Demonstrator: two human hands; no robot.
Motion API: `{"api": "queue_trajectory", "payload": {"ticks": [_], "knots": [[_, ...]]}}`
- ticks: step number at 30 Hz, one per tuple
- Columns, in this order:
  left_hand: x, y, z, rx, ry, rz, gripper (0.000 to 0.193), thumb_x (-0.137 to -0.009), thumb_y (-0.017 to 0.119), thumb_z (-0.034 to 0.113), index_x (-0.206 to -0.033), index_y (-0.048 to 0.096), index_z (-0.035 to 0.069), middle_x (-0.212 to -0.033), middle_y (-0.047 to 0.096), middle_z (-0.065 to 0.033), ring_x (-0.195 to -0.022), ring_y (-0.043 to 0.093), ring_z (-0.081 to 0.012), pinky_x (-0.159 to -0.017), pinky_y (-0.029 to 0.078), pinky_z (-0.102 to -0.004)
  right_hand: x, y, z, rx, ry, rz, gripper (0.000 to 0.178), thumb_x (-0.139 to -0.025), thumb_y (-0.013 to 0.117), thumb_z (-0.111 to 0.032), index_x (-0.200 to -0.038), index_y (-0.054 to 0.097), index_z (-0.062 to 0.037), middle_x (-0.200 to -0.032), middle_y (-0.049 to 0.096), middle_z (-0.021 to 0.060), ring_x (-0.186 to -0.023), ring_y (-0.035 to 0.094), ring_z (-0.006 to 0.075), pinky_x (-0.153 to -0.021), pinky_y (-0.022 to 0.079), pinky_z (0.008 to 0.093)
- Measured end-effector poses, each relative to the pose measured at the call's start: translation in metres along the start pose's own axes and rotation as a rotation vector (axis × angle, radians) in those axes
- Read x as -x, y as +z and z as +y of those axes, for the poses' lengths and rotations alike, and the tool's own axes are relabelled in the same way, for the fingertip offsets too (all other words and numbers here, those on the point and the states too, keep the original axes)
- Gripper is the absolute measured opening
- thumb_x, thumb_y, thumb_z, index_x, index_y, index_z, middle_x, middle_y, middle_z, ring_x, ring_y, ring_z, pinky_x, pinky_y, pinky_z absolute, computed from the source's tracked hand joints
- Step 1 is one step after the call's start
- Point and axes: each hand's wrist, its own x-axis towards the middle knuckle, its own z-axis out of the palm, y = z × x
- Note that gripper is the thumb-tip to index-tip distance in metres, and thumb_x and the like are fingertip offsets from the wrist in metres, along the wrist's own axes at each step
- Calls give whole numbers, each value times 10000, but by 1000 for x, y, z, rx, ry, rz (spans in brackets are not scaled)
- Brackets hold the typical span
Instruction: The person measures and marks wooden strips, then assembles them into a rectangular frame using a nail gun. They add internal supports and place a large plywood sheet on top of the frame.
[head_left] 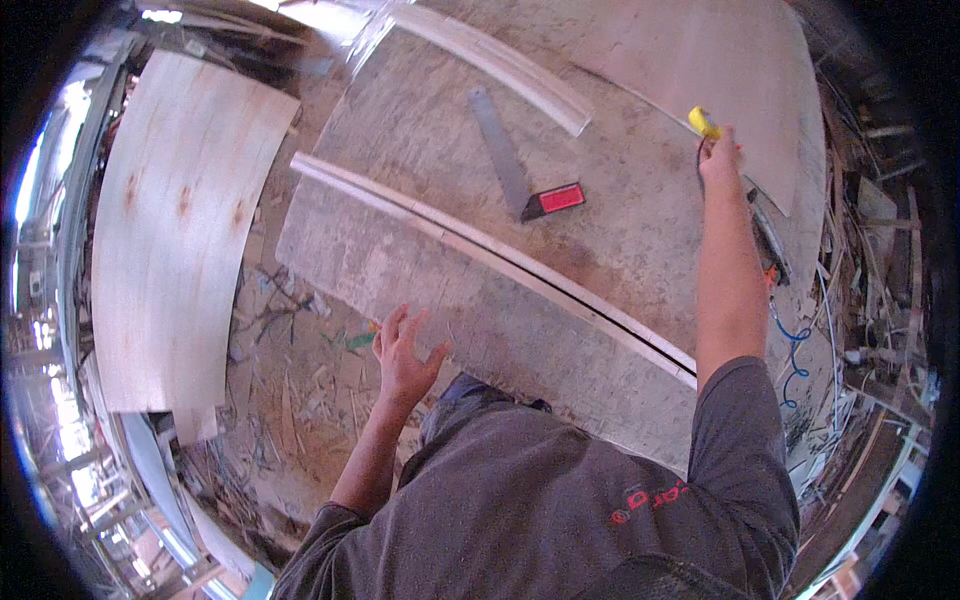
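My right arm reaches far across the worktable (620, 190), and my right hand (722, 155) is closed around a small yellow tape measure (704, 122) with a dark strap hanging from it. That hand is at the edge of a large plywood sheet at the far right. Over the table's near left edge, my left hand (410, 355) hovers with its fingers spread and nothing in it. Between the two hands, long pale wooden strips (480, 250) lie side by side across the table, with a dark gap along their right part. Beyond them rests a handsaw (500, 155) with a red and black handle.
Another bundle of pale strips (500, 65) lies at the far side. A big plywood panel (185, 230) stands at the left. At the right are a dark long tool (768, 240) and a coiled blue hose (795, 350). Wood scraps (300, 400) litter the floor.
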Motion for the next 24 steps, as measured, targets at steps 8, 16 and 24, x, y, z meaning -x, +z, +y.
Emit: {"api": "queue_trajectory", "payload": {"ticks": [8,16,24], "knots": [[32,6,-5,86,-39,229,585,-791,835,189,-1336,653,79,-1445,549,-168,-1360,503,-345,-1138,329,-482,215,-13,92,802,-1323,-1309,326,-839,794,-209,-1127,728,-72,-1244,716,167,-1164,659,362,-982,528,467],[20,-18,0,60,97,345,545,-803,840,188,-1309,672,77,-1410,583,-162,-1295,549,-351,-1102,391,-479,257,1,79,1506,-901,-1341,244,-889,704,-219,-1110,727,-118,-1002,731,190,-946,706,394,-869,559,485],[-53,-38,-125,327,-248,613,438,-881,804,278,-1183,717,-27,-1075,727,-166,-1031,684,-293,-911,530,-385,238,-76,16,1534,-1162,-1260,515,-710,765,5,-1203,645,-78,-1391,576,210,-1232,576,421,-1033,480,477]]}}
